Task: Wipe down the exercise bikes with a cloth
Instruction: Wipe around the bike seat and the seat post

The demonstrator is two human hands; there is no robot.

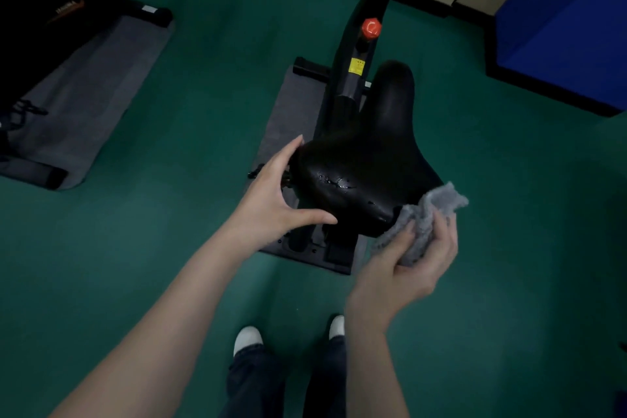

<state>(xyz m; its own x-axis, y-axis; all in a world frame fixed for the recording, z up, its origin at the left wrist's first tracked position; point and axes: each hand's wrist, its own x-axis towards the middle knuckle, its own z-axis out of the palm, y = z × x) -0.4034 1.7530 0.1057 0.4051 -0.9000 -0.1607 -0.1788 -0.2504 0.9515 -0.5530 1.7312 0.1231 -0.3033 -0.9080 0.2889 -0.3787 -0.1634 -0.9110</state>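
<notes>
A black exercise bike (364,54) stands in front of me on a grey mat (288,112). Its wide black saddle (366,159) has water droplets on the rear part. My left hand (274,193) is spread against the saddle's left rear edge, thumb under the back rim, holding nothing. My right hand (407,268) grips a bunched grey fluffy cloth (427,217), which touches the saddle's right rear corner. The frame carries an orange knob (371,28) and a yellow label.
A second black bike (44,10) on a grey mat (84,95) stands at the left. A blue padded block (563,27) sits at the right by the wall. Green floor surrounds the bikes. My white shoes (247,338) are below the saddle.
</notes>
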